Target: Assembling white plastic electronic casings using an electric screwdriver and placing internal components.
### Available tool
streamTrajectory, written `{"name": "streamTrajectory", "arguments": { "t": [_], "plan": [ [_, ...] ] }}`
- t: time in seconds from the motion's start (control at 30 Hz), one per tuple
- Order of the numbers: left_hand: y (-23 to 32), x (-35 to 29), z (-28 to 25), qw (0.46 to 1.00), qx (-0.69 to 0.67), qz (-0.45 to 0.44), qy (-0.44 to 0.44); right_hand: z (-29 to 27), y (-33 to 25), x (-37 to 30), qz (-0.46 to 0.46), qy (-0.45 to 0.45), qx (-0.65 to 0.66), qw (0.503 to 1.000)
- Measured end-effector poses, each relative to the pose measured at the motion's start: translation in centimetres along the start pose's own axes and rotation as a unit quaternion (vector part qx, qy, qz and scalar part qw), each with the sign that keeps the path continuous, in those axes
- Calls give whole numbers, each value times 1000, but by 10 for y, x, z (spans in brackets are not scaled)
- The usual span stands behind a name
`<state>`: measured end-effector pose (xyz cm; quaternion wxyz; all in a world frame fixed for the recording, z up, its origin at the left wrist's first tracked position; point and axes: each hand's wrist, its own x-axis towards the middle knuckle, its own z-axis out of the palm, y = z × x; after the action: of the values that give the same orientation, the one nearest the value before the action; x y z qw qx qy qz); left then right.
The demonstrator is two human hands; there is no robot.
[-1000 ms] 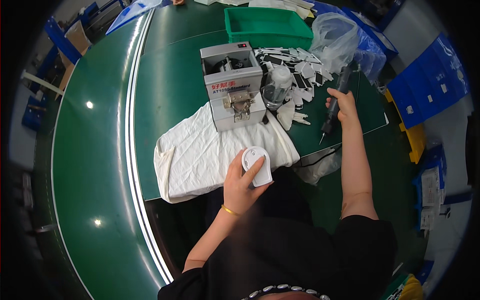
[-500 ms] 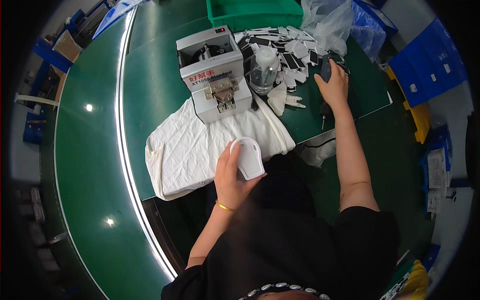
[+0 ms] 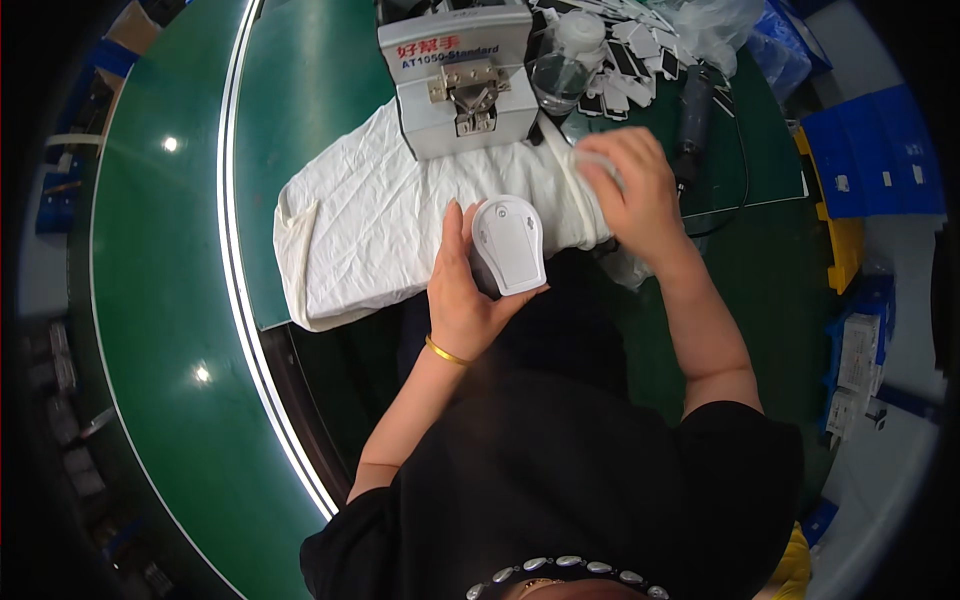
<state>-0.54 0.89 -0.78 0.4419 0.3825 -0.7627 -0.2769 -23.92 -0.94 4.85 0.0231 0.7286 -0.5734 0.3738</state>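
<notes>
My left hand holds a white plastic housing, rounded at the far end and narrower toward me, with its recessed inner face up. Its fingers wrap the left side and the thumb lies at the near edge. My right hand is raised at the right end of the white cloth, bent and smeared by motion. A pale, blurred piece shows at its fingertips, too indistinct to name. Beyond that hand a dark electric screwdriver lies on the green table, bit toward me.
A grey screw-feeder machine stands behind the white cloth. To its right are a clear bottle and a heap of white and black plastic pieces. A clear plastic bag lies at the back right. Blue bins line the right side.
My right hand has let go of the electric screwdriver and come nearer and leftward, toward the cloth's edge. My left hand keeps the housing, now turned more upright. The whole view has shifted.
</notes>
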Motion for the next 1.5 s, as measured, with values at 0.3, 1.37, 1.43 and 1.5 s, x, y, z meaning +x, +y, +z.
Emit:
{"name": "streamTrajectory", "arguments": {
  "t": [0.3, 1.37, 1.43, 1.5],
  "plan": [
    [-2, 1, 1, 1000, -17, 7, -2, -25, -53, -40, -106, -242, 112, 958],
    [0, -1, 1, 999, 9, 32, -5, -10, -58, -41, -30, -117, 94, 988],
    [3, -3, 0, 999, 9, 34, -10, -13, -62, -49, -8, -133, 98, 986],
    [6, -4, -2, 999, 13, 43, -10, -15, -67, -54, 21, -145, 122, 982]
  ]
}}
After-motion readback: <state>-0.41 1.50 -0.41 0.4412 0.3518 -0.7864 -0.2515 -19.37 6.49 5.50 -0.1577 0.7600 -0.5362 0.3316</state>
